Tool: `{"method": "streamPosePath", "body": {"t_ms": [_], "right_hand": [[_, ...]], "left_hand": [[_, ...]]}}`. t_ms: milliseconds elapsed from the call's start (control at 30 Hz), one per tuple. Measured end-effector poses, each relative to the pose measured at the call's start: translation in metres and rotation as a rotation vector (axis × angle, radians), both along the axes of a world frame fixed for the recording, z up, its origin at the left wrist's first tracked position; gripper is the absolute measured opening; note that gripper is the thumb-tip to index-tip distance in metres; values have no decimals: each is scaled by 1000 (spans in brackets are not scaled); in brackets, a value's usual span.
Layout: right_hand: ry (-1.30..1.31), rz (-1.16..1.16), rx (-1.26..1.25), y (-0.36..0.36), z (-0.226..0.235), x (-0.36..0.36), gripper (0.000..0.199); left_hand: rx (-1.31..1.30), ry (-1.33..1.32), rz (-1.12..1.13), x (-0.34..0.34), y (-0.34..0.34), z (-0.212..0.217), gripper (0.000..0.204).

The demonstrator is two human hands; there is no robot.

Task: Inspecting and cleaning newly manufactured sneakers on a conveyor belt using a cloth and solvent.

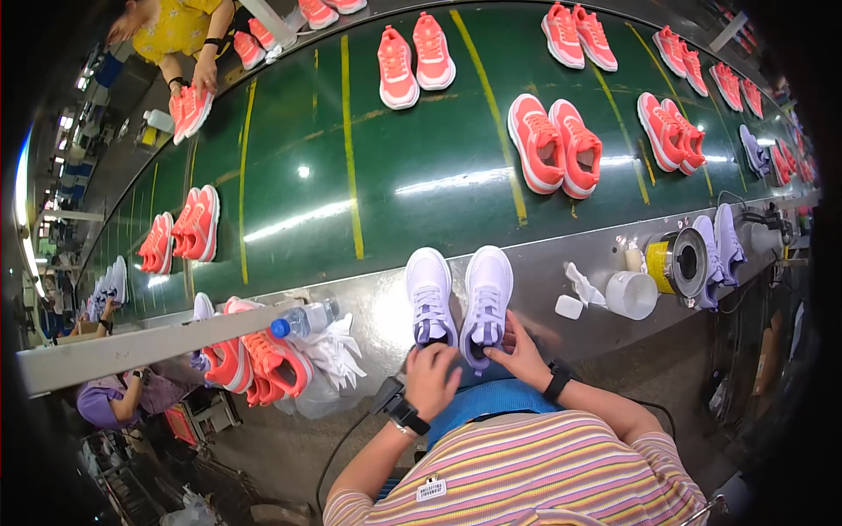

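Observation:
A pair of white and lilac sneakers stands side by side on the grey metal ledge (544, 263) in front of me, toes pointing away. My left hand (431, 379) rests on the heel of the left sneaker (429, 294), fingers curled over it. My right hand (519, 352) touches the heel of the right sneaker (488, 296) with its fingers spread. Both wrists wear black bands.
A green conveyor belt (412, 167) carries several pairs of coral sneakers (554, 145). Coral shoes (263, 364), a water bottle (303, 320) and white paper lie left. A white cup (631, 294), a tape roll (680, 261) and lilac shoes (719, 250) sit right. A person (180, 35) across handles a shoe.

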State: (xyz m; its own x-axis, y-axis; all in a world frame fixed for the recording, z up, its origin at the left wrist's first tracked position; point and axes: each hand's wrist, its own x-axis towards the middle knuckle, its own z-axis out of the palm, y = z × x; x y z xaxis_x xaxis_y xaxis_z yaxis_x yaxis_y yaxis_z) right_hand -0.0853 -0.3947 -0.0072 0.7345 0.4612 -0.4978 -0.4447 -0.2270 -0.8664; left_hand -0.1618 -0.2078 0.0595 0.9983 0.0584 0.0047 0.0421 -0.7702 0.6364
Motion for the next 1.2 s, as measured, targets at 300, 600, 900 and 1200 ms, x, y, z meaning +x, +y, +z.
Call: {"method": "streamPosePath", "body": {"t_ms": [300,600,900,1200], "right_hand": [[-60,-106,-17,26,-21,15,66],[56,-107,225,16,10,7,49],[19,-23,227,18,32,6,44],[472,-157,293,24,21,11,32]], "left_hand": [[-837,231,413,17,49,-60,71],[-902,112,373,-3,48,-43,51],[-1265,190,434,-19,71,-57,47],[-1518,445,635,-28,85,-64,43]]}}
